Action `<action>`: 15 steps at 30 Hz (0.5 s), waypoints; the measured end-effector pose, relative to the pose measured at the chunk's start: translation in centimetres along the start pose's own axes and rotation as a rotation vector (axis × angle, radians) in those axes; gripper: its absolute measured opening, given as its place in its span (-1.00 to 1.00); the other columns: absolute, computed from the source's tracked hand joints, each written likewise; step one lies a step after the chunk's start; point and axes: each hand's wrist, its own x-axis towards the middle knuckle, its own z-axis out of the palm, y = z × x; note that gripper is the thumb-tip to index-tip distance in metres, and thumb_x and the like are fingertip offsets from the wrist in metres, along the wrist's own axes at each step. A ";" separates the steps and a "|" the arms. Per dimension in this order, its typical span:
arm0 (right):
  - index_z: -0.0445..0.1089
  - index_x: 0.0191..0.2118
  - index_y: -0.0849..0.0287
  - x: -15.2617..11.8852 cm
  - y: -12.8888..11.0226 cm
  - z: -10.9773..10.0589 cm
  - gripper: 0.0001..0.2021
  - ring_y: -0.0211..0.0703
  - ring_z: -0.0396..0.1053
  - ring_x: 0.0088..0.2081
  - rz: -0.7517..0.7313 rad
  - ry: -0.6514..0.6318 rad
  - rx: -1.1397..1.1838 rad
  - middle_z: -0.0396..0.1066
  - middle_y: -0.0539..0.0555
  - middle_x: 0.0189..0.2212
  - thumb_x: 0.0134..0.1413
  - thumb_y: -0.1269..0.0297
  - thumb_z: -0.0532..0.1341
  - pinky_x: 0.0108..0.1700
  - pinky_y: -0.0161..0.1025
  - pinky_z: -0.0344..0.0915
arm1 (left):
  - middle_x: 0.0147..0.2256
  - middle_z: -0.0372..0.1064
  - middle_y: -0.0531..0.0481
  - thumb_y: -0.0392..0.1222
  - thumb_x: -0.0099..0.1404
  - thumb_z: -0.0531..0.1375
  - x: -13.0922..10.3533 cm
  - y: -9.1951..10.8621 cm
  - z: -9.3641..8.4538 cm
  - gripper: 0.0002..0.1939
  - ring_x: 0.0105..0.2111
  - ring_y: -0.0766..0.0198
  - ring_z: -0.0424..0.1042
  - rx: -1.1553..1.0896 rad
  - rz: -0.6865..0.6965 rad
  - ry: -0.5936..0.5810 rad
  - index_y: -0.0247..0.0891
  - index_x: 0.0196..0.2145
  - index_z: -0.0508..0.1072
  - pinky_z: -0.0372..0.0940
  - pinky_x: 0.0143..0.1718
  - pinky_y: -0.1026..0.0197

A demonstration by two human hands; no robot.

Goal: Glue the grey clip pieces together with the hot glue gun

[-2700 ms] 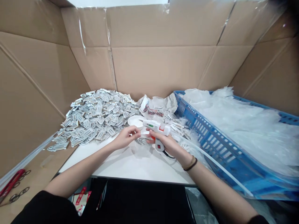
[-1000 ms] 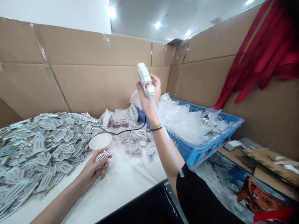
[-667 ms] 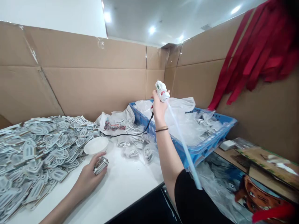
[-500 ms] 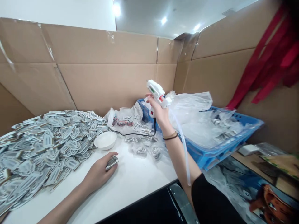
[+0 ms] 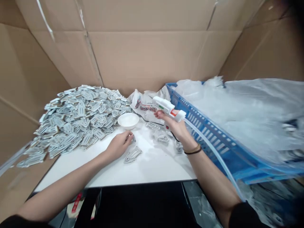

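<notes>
My right hand (image 5: 174,125) is wrapped round the handle of a white glue gun (image 5: 163,105), whose nozzle points up and left; a clear glue stick (image 5: 213,150) trails from its back. My left hand (image 5: 120,144) is closed just below a white bowl (image 5: 128,120), its fingertips together at a small item I cannot make out. One flat grey-and-white piece (image 5: 133,155) lies on the white table (image 5: 114,174), right of my left wrist.
A large heap of similar pieces (image 5: 80,117) covers the table's left side. At right stands a blue crate (image 5: 204,129) with plastic bags. Bagged pieces (image 5: 162,137) and a crumpled printed bag (image 5: 142,103) lie near the centre. Cardboard walls (image 5: 152,57) surround the table.
The view has turned down and left. A flat piece now lies loose on the table beside my left hand, which held metallic pieces before. The glue gun has come lower, nearer the bowl.
</notes>
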 end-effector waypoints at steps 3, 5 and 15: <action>0.51 -0.30 0.13 0.0 0.5 0.0 -0.69 0.05 0.50 -0.15 0.010 -0.003 -0.008 0.56 0.14 -0.24 0.01 -0.03 0.34 -0.17 -0.10 0.42 | -0.31 0.47 -0.04 -0.07 0.46 -0.02 0.6 -0.7 0.2 -0.70 -0.28 0.15 0.42 0.038 0.014 -0.015 -0.25 -0.26 0.43 0.19 -0.26 0.16; 0.50 -0.34 0.13 0.0 0.6 0.0 -0.69 0.03 0.49 -0.17 0.022 -0.004 -0.040 0.56 0.13 -0.26 0.00 -0.03 0.34 -0.21 -0.12 0.41 | -0.25 0.47 -0.06 -0.08 0.45 -0.02 0.6 -0.9 0.3 -0.70 -0.23 0.16 0.42 0.044 0.038 -0.002 -0.26 -0.25 0.45 0.22 -0.22 0.16; 0.43 -0.37 0.18 -0.2 -0.2 0.6 -0.67 -0.01 0.43 -0.23 0.092 0.048 -0.103 0.52 0.13 -0.31 -0.07 -0.03 0.31 -0.27 -0.19 0.29 | -0.02 0.37 -0.16 0.19 0.31 0.19 -1.6 1.2 -0.9 -0.49 -0.03 -0.01 0.33 0.278 0.247 -0.097 -0.20 0.06 0.41 0.28 0.01 0.00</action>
